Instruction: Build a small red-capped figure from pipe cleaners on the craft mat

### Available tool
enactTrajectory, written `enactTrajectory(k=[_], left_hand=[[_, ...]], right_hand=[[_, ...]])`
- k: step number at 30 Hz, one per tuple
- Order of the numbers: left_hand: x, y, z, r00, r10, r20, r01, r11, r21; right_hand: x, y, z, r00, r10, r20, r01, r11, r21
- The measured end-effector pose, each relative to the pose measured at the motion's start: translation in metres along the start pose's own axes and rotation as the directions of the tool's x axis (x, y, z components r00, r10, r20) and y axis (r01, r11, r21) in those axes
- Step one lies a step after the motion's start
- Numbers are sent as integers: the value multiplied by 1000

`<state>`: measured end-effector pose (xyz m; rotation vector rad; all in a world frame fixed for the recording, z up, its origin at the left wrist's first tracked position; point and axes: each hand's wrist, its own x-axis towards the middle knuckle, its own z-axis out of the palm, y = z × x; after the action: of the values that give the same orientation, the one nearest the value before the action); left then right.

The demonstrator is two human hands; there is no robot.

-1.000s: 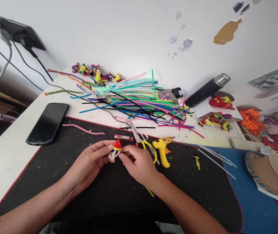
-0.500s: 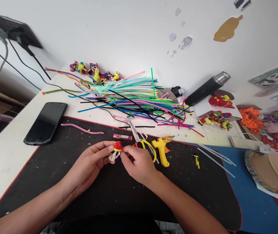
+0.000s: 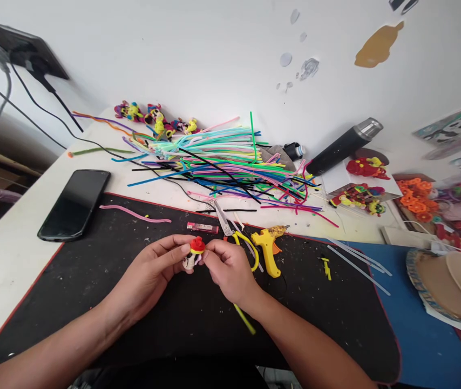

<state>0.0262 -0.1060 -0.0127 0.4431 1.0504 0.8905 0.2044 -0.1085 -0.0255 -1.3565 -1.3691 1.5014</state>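
A small pipe-cleaner figure (image 3: 193, 255) with a white body and a red top is pinched between both hands over the black mat (image 3: 93, 270). My left hand (image 3: 149, 275) grips it from the left with thumb and fingers closed on it. My right hand (image 3: 228, 268) pinches it from the right. A yellow-green pipe cleaner (image 3: 244, 319) trails from under my right wrist across the mat.
Scissors with yellow handles (image 3: 234, 232), a yellow glue gun (image 3: 269, 246) and a small red box (image 3: 203, 227) lie just beyond the hands. A big heap of coloured pipe cleaners (image 3: 230, 167), a black phone (image 3: 74, 203), a black flask (image 3: 344, 147) and finished figures (image 3: 153, 116) lie further back.
The hands and the figure have barely moved. The right hand has turned slightly, and the yellow-green pipe cleaner now shows more below its wrist.
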Motion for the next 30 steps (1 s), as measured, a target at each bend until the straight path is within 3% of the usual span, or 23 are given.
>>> enactTrajectory(k=[3,6,11,14,18,22,25,30], left_hand=[[1,3,-1,999,1,48,-3,1000,31],[2,7,-4,995,16,102,-28,993,118],[4,15,-9,969,105,222,-161,954,253],[6,18,-10,958,122,258,-200,932,302],[8,18,-8,979,80,187,-117,974,196],[8,19,-5,989,-4,147,-5,998,65],[8,20,-4,993,2,115,-7,999,43],[10,22,0,995,18,94,-25,997,66]], right_hand=[[3,0,1,980,174,99,-197,933,302],[6,-4,-1,936,262,235,-345,811,473],[3,-12,-5,847,369,383,-531,618,579],[1,-12,-5,813,369,451,-581,577,575],[2,-10,-3,839,338,426,-539,626,564],[5,-12,-5,892,263,367,-426,760,491],[7,-14,-10,929,224,296,-332,858,393],[15,-13,-18,961,176,213,-234,928,290]])
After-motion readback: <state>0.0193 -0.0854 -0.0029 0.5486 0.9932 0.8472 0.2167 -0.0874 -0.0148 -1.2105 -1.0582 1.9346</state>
